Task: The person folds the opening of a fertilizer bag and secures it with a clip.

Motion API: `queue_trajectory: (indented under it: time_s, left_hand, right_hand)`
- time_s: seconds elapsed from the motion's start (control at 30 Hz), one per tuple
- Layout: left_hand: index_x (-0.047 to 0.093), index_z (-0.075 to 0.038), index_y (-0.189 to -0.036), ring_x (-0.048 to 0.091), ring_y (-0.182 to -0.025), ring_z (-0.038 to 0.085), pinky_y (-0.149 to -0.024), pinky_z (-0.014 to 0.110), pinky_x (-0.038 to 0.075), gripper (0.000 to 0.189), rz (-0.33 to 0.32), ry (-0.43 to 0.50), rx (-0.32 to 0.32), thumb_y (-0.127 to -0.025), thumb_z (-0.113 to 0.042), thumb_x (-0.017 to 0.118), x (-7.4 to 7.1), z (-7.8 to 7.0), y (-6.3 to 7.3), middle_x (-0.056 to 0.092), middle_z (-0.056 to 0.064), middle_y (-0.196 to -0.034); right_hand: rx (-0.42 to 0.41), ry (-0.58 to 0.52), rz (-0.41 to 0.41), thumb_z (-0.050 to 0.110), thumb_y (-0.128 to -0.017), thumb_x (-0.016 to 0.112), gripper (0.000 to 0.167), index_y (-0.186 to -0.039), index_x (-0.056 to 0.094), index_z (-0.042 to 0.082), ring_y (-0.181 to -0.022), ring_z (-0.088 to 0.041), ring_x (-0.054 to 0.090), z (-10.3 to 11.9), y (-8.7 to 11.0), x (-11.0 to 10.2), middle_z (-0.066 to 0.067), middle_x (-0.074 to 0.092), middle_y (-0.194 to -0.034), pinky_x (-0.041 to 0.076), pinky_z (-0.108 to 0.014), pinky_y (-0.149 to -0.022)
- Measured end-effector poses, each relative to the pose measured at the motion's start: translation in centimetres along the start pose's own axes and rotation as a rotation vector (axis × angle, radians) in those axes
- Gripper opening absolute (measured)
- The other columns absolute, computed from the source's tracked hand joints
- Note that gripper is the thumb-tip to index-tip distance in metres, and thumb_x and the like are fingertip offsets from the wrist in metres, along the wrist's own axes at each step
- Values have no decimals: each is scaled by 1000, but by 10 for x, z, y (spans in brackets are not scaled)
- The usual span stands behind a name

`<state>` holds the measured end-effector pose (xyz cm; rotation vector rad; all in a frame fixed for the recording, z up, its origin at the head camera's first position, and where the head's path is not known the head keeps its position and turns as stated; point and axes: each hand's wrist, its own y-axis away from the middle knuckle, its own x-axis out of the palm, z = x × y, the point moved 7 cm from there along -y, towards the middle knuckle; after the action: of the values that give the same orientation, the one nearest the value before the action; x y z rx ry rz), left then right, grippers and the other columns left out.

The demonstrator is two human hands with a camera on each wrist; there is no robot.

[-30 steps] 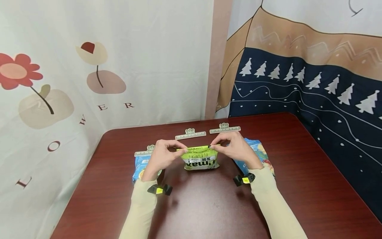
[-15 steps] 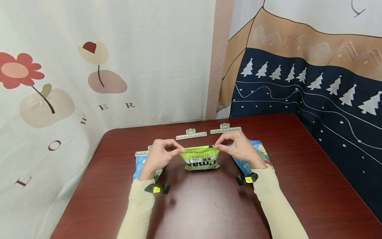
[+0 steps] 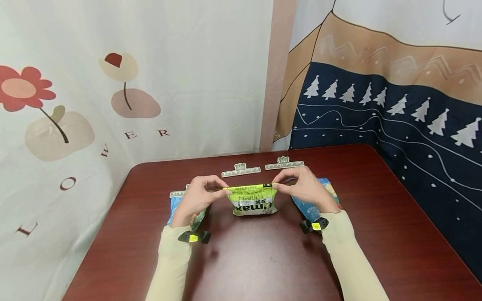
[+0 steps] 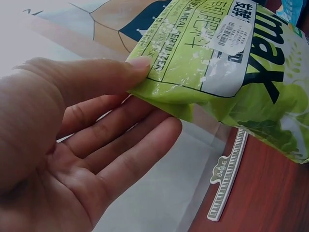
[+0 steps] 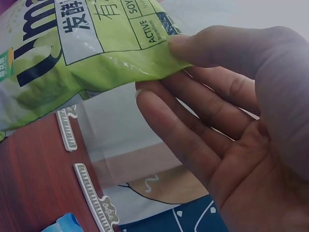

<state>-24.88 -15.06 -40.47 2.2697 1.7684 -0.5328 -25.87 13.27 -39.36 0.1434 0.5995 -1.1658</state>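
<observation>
A glossy lime-green plastic bag with black lettering (image 3: 254, 203) is upright at the middle of the dark red wooden table (image 3: 260, 259). The left hand (image 3: 198, 198) pinches its left top corner between thumb and fingers; the right hand (image 3: 306, 188) pinches its right top corner. Beyond the bag lie two pale ruler-edged clips (image 3: 241, 170), one farther right. Left of it is a blue printed pouch (image 3: 175, 205), partly hidden, a similar clip (image 3: 178, 194) at its far edge; right of it, another blue pouch (image 3: 308, 209).
</observation>
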Motion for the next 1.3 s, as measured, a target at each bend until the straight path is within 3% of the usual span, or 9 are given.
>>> queue_trajectory:
  time_s: [0.17,0.33,0.67,0.9,1.07,1.3]
  left_hand:
    - [81,-18,-88,67,-78,23,-65,24,47,8,-40,-66,27,-84,-23,86,-4,0,0,78,9,-86]
    - [82,-14,-86,58,-68,13,-58,24,43,14,-85,-42,21,-81,-25,89,-7,0,0,76,6,-78]
    - [81,-21,-87,64,-76,16,-63,25,46,11,-80,-59,-20,-82,-27,88,-8,3,2,77,2,-84]
    - [80,-18,-89,69,-79,15,-65,24,49,12,-50,-94,14,-83,-26,87,-7,-2,-1,78,5,-87]
    - [79,-17,-92,73,-81,18,-69,23,52,13,-11,-104,23,-85,-26,85,-5,-6,-4,78,8,-89]
    - [78,-21,-96,71,-79,20,-71,27,53,16,6,-172,36,-92,-36,78,-10,-17,-8,77,5,-88]
  right_hand:
    - [31,12,-6,22,-90,80,3,-93,80,23,-88,-23,72,-5,1,-1,3,77,-90,60,-37,-80]
    - [56,11,-21,29,-89,81,4,-92,81,26,-88,-23,70,-7,1,-2,6,77,-90,57,-34,-74]
    - [64,-21,-38,33,-89,81,7,-92,80,27,-90,-21,67,-13,-1,2,6,77,-91,57,-37,-77]
    - [80,-88,-44,35,-90,80,10,-98,81,29,-92,-18,70,-17,1,3,5,78,-97,59,-35,-77]
    - [72,-140,-36,31,-93,77,12,-100,81,22,-91,-20,69,-19,2,6,0,78,-101,58,-33,-76]
    - [110,-155,-68,34,-94,76,17,-102,80,20,-92,-23,70,-23,4,7,-3,77,-103,58,-47,-82]
